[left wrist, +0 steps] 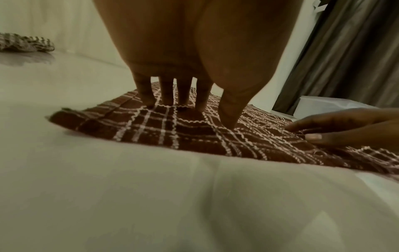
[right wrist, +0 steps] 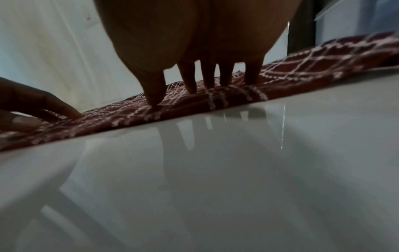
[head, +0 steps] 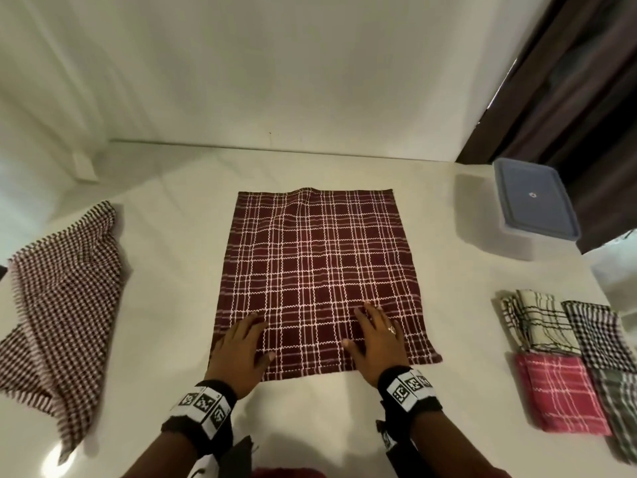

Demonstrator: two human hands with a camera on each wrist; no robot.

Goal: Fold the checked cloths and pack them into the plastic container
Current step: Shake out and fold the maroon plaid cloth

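Both hands, left hand (head: 241, 353) and right hand (head: 377, 343), press flat on maroon cloth (head: 320, 270); plastic container (head: 536, 208) lidded, contents hidden.

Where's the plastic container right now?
Head view: the plastic container, lid on, sits at the table's far right by the dark curtain, beyond the folded cloths.

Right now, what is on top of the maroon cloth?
Both hands press flat on the maroon cloth near its front edge: left hand, right hand, fingers straight. Nothing else lies on it. Whatever sits beneath the palms is covered.
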